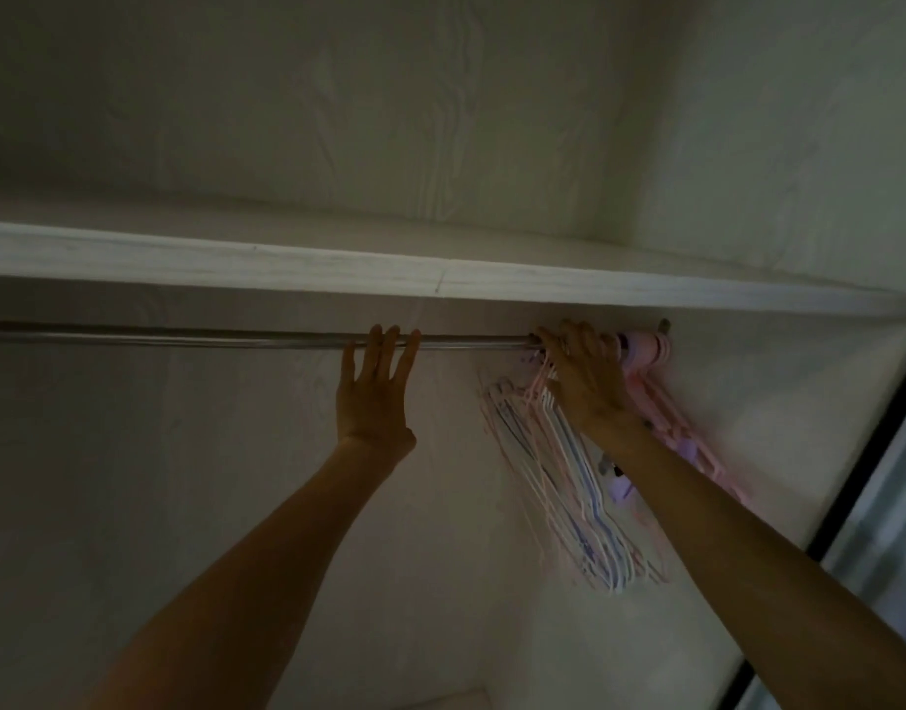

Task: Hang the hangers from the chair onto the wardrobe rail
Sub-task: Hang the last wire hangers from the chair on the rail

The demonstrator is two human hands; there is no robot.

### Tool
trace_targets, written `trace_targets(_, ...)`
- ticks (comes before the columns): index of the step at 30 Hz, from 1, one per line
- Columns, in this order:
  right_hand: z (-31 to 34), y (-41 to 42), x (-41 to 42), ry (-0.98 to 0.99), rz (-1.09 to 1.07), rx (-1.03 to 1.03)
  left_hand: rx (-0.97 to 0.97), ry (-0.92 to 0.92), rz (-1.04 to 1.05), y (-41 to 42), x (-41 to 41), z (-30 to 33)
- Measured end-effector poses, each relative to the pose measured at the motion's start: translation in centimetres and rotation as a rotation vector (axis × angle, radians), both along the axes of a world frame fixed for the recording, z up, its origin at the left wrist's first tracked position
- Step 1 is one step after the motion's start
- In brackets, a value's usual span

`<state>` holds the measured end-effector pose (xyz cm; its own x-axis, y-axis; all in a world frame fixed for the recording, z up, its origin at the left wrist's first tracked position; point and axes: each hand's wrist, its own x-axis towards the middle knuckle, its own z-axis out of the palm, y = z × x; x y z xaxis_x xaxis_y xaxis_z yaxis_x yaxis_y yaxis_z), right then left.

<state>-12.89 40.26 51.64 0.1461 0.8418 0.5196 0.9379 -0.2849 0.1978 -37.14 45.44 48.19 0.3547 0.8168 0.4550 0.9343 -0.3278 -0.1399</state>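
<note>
Head view: pastel hangers [568, 468] bunched at the rail's [184, 336] right end.
Right hand [584, 381] grips their hooks; left hand [374, 386], fingers straight, touches the rail under a white shelf [287, 269].

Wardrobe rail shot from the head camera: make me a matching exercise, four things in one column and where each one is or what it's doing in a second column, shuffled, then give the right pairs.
Things
1. left hand
2. right hand
3. hangers
4. shelf

Places or states
A. bunched at the right end of the rail, pink, white and blue
B. straight fingers reaching up to the bare middle of the rail
C. runs across the wardrobe just above the rail
D. fingers curled over the rail at the hanger hooks

Pairs: 1-B, 2-D, 3-A, 4-C
</note>
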Motion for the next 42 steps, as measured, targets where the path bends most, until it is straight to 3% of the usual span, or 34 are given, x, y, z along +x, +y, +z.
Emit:
trace_targets(7,-1.5,-7.2,-2.1,0.073,0.139,0.073,-0.052,-0.003,-0.089,-2.8,-0.6,1.3)
trace_targets(11,-4.8,-14.8,-3.0,0.21,0.123,0.213,-0.111,-0.17,-0.409,-9.7,2.4,-3.1)
trace_targets(16,-9.2,-26.3,-2.6,0.236,-0.185,-0.104,-0.409,-0.181,-0.661,-19.1,7.4,-9.0)
trace_targets(24,-17.5,-46.7,1.0,0.429,-0.526,-0.342,-0.689,-0.073,-0.879,-33.7,15.1,-15.4)
trace_targets(28,-22.9,-54.4,3.6,0.568,-0.639,-0.44,-0.932,-0.046,-0.861,-39.9,18.9,-19.8)
trace_targets(34,-32.7,-63.5,8.1,0.81,-0.697,-0.573,-1.544,-0.065,-0.626,-44.7,25.8,-29.6)
trace_targets(38,-41.1,-67.2,11.1,0.915,-0.751,-0.613,-1.494,0.019,-0.465,-45.6,29.8,-39.3)
trace_targets(42,-49.2,-68.5,13.3,1.016,-0.795,-0.65,-1.406,0.272,-0.405,-46.1,31.4,-47.2)
